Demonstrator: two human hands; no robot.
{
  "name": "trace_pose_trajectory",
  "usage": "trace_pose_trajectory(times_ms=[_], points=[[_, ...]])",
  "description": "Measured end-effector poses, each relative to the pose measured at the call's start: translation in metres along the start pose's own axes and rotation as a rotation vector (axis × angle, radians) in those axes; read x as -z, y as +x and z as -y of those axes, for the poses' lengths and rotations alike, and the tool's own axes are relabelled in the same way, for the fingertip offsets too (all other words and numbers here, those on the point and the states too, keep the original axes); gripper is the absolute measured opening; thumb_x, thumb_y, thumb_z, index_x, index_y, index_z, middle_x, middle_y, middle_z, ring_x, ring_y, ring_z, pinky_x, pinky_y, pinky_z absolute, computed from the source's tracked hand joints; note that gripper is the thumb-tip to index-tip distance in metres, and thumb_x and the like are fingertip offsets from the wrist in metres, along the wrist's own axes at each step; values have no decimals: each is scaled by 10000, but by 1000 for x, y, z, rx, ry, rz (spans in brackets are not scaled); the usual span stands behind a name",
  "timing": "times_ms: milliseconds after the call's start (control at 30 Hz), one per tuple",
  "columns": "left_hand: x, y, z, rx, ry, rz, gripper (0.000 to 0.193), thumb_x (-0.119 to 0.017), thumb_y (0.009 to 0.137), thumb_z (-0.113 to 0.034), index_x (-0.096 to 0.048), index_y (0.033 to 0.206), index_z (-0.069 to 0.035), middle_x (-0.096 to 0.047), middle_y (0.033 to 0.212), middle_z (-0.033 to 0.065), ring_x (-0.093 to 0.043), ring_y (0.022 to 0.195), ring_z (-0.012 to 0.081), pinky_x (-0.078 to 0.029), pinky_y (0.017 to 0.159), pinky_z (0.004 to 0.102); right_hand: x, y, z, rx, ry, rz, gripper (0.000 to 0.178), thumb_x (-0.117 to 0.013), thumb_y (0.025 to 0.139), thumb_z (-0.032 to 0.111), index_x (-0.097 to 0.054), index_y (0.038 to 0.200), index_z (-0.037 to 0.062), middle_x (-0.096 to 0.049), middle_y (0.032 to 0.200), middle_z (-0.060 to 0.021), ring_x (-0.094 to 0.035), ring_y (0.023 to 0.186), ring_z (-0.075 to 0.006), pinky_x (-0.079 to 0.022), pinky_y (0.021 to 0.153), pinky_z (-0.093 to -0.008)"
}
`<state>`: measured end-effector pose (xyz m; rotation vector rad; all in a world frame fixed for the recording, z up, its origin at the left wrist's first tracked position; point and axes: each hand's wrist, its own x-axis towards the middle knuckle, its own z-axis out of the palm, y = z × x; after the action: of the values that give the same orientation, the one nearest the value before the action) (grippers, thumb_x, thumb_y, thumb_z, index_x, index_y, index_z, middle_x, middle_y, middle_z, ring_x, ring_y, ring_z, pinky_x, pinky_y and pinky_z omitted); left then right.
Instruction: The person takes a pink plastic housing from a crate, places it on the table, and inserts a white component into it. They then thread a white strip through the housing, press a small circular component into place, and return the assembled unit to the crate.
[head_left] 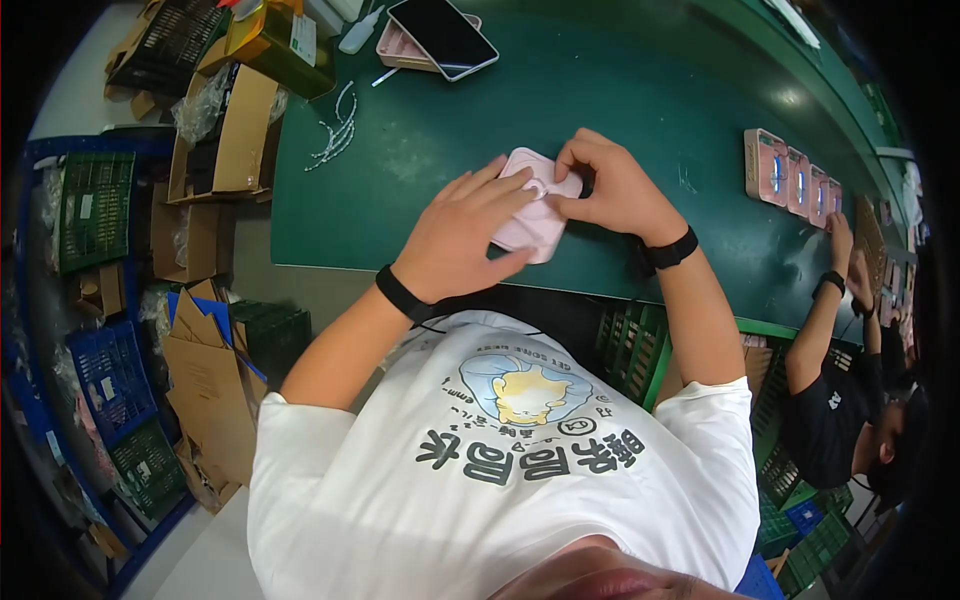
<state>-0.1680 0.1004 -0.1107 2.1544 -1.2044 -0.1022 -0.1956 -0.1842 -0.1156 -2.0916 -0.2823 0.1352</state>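
A pale pink, square plastic case (540,232) with rounded corners lies near the front edge of the green table, with a round raised detail near its middle. My left hand (452,238) steadies it from the left, fingers across its top and thumb along its near edge. On the other side, my right hand (622,195) is closed at the case's right part, thumb and forefinger curled in on it. A small dark thing shows beside the right fingers; its kind is hidden.
A phone (445,35) rests on a pink box (400,48) at the back left, beside a small white bottle (361,32) and thin twisted cords (338,132). Several pink cases (768,168) stand in a row at right, near a co-worker's hands (842,245). Cartons (240,130) flank the table's left.
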Motion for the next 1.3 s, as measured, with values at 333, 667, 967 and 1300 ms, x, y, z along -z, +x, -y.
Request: trace_pose_trajectory(times_ms=[333,667,967,1300], points=[[-49,6,-5,102,64,-265,143,-854,837,-124,-731,897,-83,-833,1317,65,-709,1395,419,-573,1079,523,-5,-5,1,-162,162,210,309,-845,922,152,-555,976,57,-534,800,-14,-495,724,-138,-442,650,-321],[-25,21,-2,380,-281,-167,269,-916,803,-127,-741,1004,-91,-657,1509,206,-705,1302,407,-585,1018,508,-6,-8,1,-115,131,175,289,-814,915,139,-548,992,57,-536,801,-21,-499,731,-142,-427,643,-340],[-16,3,-24,12,167,-42,769,-987,765,-123,-675,1466,-79,-560,1584,230,-652,1369,412,-568,1113,459,2,-6,-8,-107,42,149,392,-851,880,147,-648,1204,65,-645,942,-67,-618,834,-219,-529,759,-373],[-45,19,37,618,-1487,-98,970,-233,1174,-770,-487,1656,33,-687,1520,237,-706,1367,370,-564,1181,522,-11,-9,55,353,-677,-221,800,-966,791,392,-650,1440,47,-660,1367,-205,-638,1264,-423,-526,1092,-546]])
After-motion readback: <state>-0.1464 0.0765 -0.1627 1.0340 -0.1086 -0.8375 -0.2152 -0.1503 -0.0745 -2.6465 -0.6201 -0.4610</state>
